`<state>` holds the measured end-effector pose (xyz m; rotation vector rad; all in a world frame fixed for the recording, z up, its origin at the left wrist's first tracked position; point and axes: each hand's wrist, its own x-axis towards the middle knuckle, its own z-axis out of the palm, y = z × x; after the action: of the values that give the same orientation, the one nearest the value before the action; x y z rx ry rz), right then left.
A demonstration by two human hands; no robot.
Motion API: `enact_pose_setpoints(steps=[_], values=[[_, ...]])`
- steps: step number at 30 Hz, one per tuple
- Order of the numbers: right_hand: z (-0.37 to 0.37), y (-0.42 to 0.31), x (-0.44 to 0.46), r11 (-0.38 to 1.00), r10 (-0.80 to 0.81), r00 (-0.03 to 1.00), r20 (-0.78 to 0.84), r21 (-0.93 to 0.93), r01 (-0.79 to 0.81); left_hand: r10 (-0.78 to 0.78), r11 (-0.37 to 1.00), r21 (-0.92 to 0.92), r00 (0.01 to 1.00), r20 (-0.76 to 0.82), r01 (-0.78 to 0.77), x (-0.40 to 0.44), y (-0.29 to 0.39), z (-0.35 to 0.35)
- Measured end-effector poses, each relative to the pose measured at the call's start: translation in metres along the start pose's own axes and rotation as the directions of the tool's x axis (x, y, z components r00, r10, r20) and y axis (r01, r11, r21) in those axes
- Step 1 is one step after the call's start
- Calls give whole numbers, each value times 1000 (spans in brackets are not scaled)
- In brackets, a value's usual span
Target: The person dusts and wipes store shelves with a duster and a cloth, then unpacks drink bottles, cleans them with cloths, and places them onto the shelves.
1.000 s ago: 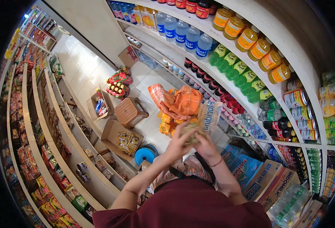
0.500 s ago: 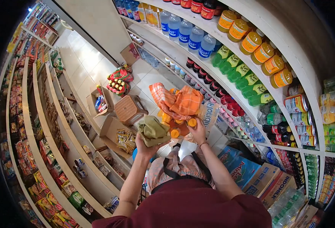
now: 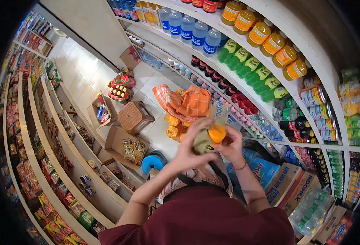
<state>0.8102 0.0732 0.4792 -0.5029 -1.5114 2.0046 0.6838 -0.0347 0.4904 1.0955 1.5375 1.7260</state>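
Observation:
My left hand [image 3: 188, 148] is curved around an olive-green cloth [image 3: 201, 142], pressing it against a bottle with an orange cap [image 3: 216, 133]. Most of the bottle's body is hidden by the cloth and my fingers. Close beside the cap, my right hand [image 3: 231, 146] grips the bottle with bent fingers. Just beyond my hands, an orange checked cloth [image 3: 184, 103] lies over several orange-coloured bottles or packs [image 3: 173, 127], partly covered.
Drink shelves [image 3: 225, 61] curve along the right; snack shelves [image 3: 57, 163] line the left. On the tiled floor stand a brown stool [image 3: 134, 116], an open carton with packets [image 3: 125, 141], a blue-topped round container [image 3: 153, 162] and, at right, cardboard boxes [image 3: 286, 183].
My right hand has lifted the orange-capped bottle from the group toward me. My left hand has moved right and brought the green cloth onto it. The view has shifted slightly.

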Motion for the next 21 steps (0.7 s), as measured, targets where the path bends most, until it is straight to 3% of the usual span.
enact_pose_setpoints(steps=[1, 4, 6, 9, 10, 11, 13, 14, 17, 21], values=[[11, -10, 1, 994, 58, 998, 1, 95, -58, 88, 992, 88, 996, 19, -89, 4, 14, 10], [37, -30, 3, 984, 52, 988, -148, 176, -25, -74, 951, -306, 990, -120, 34, 10, 33, 23], [45, -33, -5, 980, 37, 973, -226, 199, 9, -71, 940, -340, 988, -139, 20, 13, 37, 21], [48, -55, -14, 931, -306, 950, -57, -227, 287, -189, 864, -487, 979, -81, 126, 12, 44, 18], [41, -52, -21, 838, -291, 957, 3, -483, 256, -192, 847, -517, 978, -76, 126, 7, 45, 23], [39, -50, -27, 794, -347, 937, -32, -542, 275, -193, 829, -545, 979, -69, 125, 5, 47, 28], [39, -46, -30, 692, -466, 880, -88, -657, 301, -99, 904, -428, 981, -166, 19, 6, 48, 32], [43, -43, -26, 803, -448, 871, -203, -520, 291, -64, 931, -364, 979, -192, -10, 5, 41, 32], [41, -43, -32, 984, -87, 984, -157, -168, 60, 53, 950, -282, 959, -279, -134, 5, 37, 36], [37, -38, -22, 929, -241, 966, -94, -312, 201, 374, 916, -5, 860, -348, -401, 29, 46, 28]])
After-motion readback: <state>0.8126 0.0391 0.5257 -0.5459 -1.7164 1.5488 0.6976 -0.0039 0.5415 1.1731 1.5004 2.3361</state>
